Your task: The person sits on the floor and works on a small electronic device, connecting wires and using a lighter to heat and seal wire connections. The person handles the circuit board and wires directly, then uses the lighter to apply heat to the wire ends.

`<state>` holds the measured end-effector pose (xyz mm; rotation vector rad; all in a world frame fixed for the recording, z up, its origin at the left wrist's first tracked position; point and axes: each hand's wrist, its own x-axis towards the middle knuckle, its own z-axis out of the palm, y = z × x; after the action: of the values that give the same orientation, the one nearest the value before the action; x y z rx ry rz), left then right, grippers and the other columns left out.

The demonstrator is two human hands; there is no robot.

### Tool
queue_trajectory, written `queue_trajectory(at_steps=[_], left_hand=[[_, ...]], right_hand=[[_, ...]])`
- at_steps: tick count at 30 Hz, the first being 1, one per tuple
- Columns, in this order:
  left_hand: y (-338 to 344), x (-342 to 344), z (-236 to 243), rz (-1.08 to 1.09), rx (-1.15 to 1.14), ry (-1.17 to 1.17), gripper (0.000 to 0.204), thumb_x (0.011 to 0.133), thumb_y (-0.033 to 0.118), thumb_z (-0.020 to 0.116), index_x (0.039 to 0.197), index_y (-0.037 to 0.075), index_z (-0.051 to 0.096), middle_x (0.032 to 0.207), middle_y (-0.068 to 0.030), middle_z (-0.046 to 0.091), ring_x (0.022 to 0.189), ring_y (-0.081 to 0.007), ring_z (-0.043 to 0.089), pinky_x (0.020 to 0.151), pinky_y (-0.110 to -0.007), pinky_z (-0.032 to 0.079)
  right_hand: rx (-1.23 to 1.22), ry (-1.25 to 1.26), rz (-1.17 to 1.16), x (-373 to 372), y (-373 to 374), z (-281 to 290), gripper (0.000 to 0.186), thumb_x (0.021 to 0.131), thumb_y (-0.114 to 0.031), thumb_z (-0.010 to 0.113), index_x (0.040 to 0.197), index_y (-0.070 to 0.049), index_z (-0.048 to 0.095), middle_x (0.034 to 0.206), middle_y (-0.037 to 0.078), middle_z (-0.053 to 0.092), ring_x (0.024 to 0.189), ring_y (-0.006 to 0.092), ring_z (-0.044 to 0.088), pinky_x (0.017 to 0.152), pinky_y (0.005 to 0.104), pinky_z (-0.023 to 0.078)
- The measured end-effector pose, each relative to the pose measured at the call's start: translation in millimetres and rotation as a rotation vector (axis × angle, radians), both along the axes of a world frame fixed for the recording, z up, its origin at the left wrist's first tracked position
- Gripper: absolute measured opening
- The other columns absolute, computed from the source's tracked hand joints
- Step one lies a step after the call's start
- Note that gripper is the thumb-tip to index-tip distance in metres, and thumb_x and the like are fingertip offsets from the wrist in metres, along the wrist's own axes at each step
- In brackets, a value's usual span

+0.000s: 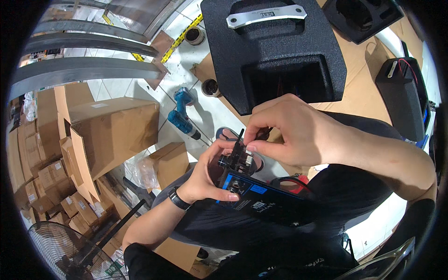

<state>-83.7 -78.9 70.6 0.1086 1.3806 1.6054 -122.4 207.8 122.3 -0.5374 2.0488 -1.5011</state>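
1 black amplifier panel (280, 207) with blue edging sits over the person's lap in the head view, tilted, in front of a black speaker cabinet (289, 42). The left hand (205, 175) grips the panel's near corner, thumb across its face by a round socket (235, 185), fingers curled around the far side; a dark wristband (179, 198) circles that wrist. The right hand (294, 130) has thumb and forefinger drawn together at the white connectors (246, 161) on the panel's end; whether they pinch anything cannot be told.

The cabinet has a silver handle (267, 17) and a rectangular opening, and stands on flattened cardboard (368, 100). To its left, 2 small round tubs (210, 93) and a blue cordless drill (179, 116) rest on the tiled floor (161, 109). Cardboard boxes (116, 133) pile up further left, above a black fan (70, 252).
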Motion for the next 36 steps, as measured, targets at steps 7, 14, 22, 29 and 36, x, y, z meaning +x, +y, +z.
queue_trajectory(at_steps=[7,14,22,29,36], left_hand=[[10.1,3.7,1.6,0.058,0.042,-0.132,0.099,0.060,0.016,0.099,0.141,0.006,0.043,0.134,-0.0102,0.058,0.127,-0.0218,0.058,0.113,-0.040,0.043],[20.2,4.0,9.2,0.067,0.022,-0.128,0.100,0.059,0.018,0.100,0.142,0.006,0.045,0.133,-0.0090,0.059,0.127,-0.0201,0.056,0.113,-0.038,0.040],[22.1,1.2,8.8,0.014,0.005,-0.023,0.100,0.058,0.021,0.099,0.142,0.005,0.047,0.137,-0.0103,0.058,0.130,-0.0205,0.054,0.115,-0.037,0.036],[18.7,3.4,5.7,-0.039,-0.051,-0.093,0.128,0.050,0.024,0.100,0.155,0.001,0.031,0.149,-0.0129,0.049,0.138,-0.0234,0.050,0.118,-0.039,0.036],[19.1,8.4,2.8,-0.049,-0.012,-0.138,0.122,0.053,0.022,0.100,0.153,0.001,0.034,0.146,-0.0123,0.052,0.135,-0.0219,0.052,0.116,-0.038,0.038]], right_hand=[[-0.043,0.018,-0.010,5.1,0.0,-7.4,0.015,0.091,-0.009,0.070,0.087,0.006,0.070,0.083,0.017,0.071,0.076,0.0260,0.073,0.072,0.0346,0.057],[-0.068,0.205,-0.053,11.7,4.3,-17.3,0.013,0.088,-0.008,0.072,0.084,0.004,0.068,0.080,0.012,0.069,0.073,0.0236,0.072,0.066,0.0329,0.055],[-0.117,0.198,-0.080,17.3,3.8,-22.3,0.014,0.088,-0.007,0.071,0.082,0.005,0.068,0.079,0.015,0.069,0.076,0.0282,0.073,0.071,0.0353,0.056],[-0.040,0.231,-0.039,19.8,5.1,-19.3,0.012,0.089,-0.010,0.071,0.083,0.001,0.069,0.079,0.012,0.069,0.079,0.0274,0.072,0.084,0.0368,0.055],[0.060,0.137,0.054,19.3,10.6,-13.9,0.015,0.091,-0.018,0.072,0.087,-0.003,0.071,0.084,0.009,0.070,0.090,0.0279,0.068,0.095,0.0401,0.050]])
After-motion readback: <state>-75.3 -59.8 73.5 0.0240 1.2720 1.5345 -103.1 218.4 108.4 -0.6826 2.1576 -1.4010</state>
